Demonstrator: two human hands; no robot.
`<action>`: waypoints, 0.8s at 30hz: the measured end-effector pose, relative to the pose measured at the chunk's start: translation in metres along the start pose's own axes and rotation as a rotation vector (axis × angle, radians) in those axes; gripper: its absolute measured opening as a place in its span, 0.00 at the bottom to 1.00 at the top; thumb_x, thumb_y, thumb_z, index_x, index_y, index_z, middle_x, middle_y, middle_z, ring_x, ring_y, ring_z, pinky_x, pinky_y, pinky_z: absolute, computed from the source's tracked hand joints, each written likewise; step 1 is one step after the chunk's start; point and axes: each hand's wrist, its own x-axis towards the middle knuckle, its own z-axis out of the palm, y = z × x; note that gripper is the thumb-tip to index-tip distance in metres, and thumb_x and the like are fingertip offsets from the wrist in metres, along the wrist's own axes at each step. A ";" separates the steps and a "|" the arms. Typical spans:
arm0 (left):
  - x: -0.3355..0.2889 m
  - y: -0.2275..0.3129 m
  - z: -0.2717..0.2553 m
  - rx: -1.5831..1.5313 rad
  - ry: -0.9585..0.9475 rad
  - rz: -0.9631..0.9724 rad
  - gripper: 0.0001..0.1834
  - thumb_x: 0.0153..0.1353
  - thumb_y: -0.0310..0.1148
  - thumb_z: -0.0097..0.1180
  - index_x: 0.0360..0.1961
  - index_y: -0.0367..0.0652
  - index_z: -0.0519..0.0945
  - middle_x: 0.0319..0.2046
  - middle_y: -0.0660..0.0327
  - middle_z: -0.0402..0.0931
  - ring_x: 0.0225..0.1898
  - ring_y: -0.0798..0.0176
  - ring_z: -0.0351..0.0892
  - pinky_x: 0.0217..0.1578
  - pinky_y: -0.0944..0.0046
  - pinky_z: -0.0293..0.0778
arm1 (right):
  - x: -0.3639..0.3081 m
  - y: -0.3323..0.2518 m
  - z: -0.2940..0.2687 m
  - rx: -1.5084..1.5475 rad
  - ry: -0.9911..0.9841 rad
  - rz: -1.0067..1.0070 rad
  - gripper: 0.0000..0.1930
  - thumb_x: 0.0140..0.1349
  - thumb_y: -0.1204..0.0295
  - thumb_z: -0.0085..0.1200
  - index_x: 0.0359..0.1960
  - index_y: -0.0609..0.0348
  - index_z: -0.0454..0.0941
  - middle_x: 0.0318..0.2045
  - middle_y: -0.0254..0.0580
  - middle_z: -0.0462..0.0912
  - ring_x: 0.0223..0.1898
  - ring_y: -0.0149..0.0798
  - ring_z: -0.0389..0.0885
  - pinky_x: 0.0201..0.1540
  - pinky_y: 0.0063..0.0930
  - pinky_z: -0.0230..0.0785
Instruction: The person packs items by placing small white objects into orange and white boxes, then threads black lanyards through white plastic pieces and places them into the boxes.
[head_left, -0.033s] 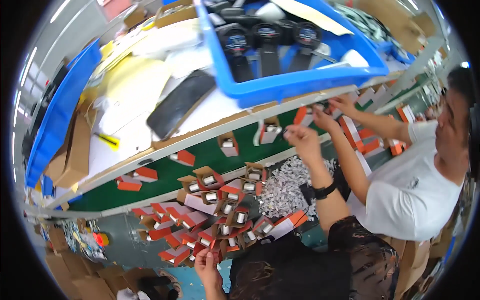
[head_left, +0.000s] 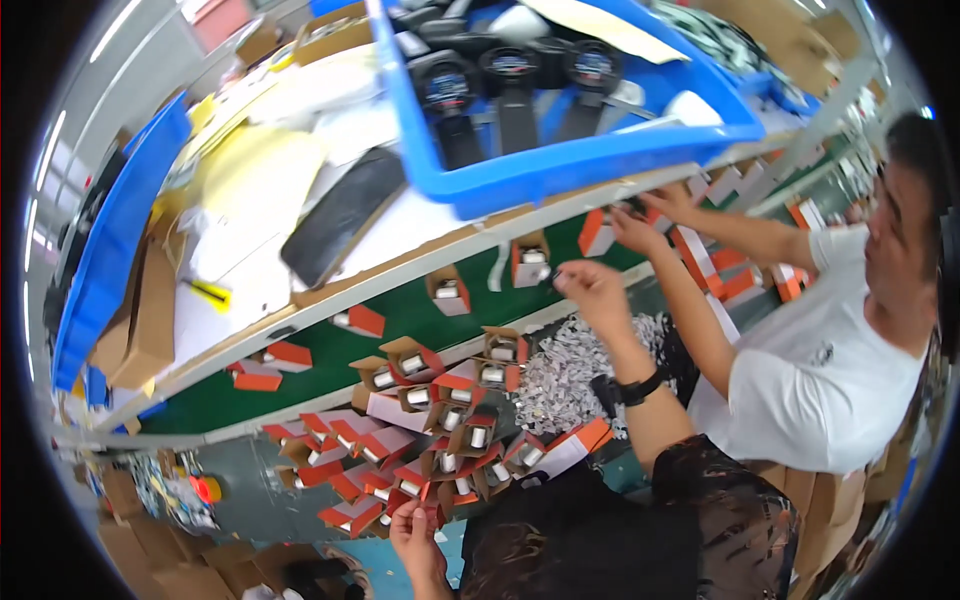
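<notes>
My right hand (head_left: 597,295), a black band on its wrist, is raised beside the green conveyor belt. Its fingertips pinch a small dark piece (head_left: 557,281) too small to name, close to an open orange-and-white box (head_left: 529,258) with a white cylindrical item inside. Lower down, my left hand (head_left: 415,540) has its thumb and fingers pressed together at the near edge of a cluster of open boxes (head_left: 385,443). What it pinches, if anything, is hard to make out against the orange cardboard. Many of these boxes stand open with white cylindrical items showing.
Beyond the green belt (head_left: 400,335), a shelf carries a blue bin (head_left: 600,160) of black watch-like devices, a dark phone-like slab (head_left: 343,215) and a yellow cutter (head_left: 208,294). Small silvery packets (head_left: 565,385) lie heaped near my right forearm. A co-worker (head_left: 830,350) at right handles a box.
The whole view has shifted slightly, moving the shelf and boxes a little to the left. Both my hands keep nearly the same pinched pose.
</notes>
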 end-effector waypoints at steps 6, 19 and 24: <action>-0.015 0.010 0.008 0.160 -0.157 0.007 0.11 0.63 0.29 0.58 0.45 0.38 0.75 0.39 0.59 0.79 0.36 0.69 0.77 0.40 0.69 0.75 | -0.076 0.034 -0.001 -0.274 0.050 0.085 0.10 0.57 0.75 0.63 0.39 0.64 0.82 0.24 0.37 0.83 0.24 0.25 0.77 0.27 0.22 0.68; -0.046 -0.005 -0.012 0.206 -0.196 0.017 0.12 0.62 0.26 0.59 0.46 0.36 0.75 0.41 0.60 0.78 0.39 0.67 0.77 0.46 0.67 0.74 | -0.089 -0.019 0.032 -0.496 -0.129 -0.644 0.08 0.53 0.72 0.61 0.36 0.53 0.83 0.32 0.37 0.84 0.34 0.41 0.81 0.38 0.38 0.72; -0.051 -0.009 -0.033 0.170 -0.181 0.059 0.12 0.62 0.26 0.59 0.46 0.36 0.75 0.41 0.59 0.78 0.41 0.68 0.77 0.46 0.67 0.73 | -0.065 0.018 0.075 -1.207 -0.518 -0.483 0.08 0.54 0.71 0.53 0.33 0.52 0.85 0.32 0.40 0.86 0.35 0.43 0.84 0.38 0.40 0.76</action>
